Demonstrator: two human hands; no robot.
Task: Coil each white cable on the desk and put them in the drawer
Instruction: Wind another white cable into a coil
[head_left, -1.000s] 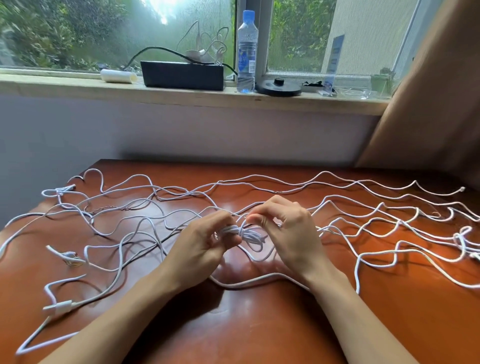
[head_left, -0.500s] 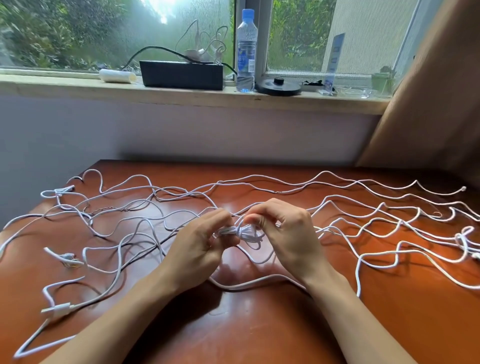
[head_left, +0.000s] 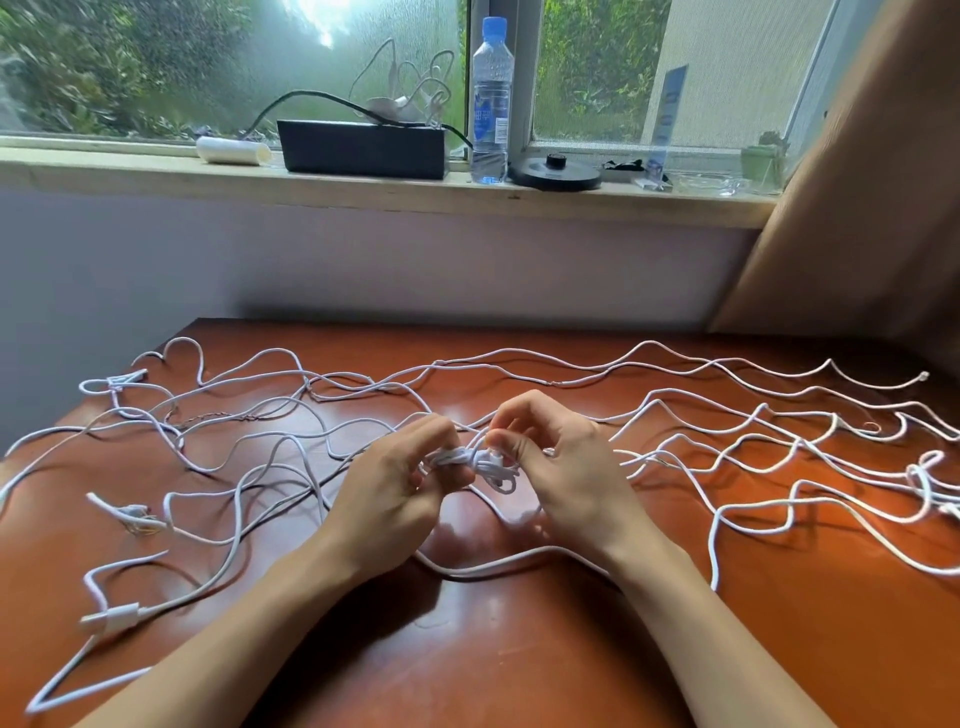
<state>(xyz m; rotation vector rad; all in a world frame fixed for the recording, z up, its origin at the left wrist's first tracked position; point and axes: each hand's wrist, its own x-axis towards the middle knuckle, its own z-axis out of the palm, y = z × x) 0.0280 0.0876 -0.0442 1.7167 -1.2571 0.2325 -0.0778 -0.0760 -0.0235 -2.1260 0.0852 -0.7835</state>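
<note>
Several long white cables (head_left: 675, 415) sprawl in loose waves over the reddish-brown desk (head_left: 493, 649). At the desk's middle both hands meet over a small bundle of coiled white cable (head_left: 480, 462). My left hand (head_left: 395, 493) grips the bundle from the left with curled fingers. My right hand (head_left: 566, 467) pinches its right side between thumb and fingertips. A slack stretch of cable (head_left: 493, 566) trails under my wrists. A white plug end (head_left: 111, 618) lies at the near left. No drawer is in view.
The windowsill behind the desk holds a black box (head_left: 363, 148) with thin wires on top, a water bottle (head_left: 490, 104), a round black base (head_left: 556, 174), a white roll (head_left: 231, 150) and a small plant pot (head_left: 763, 161). A brown curtain (head_left: 883, 182) hangs at the right.
The bundle between my hands has been worked a little tighter and my hands have shifted slightly closer together. The loose cables on the desk lie much as before.
</note>
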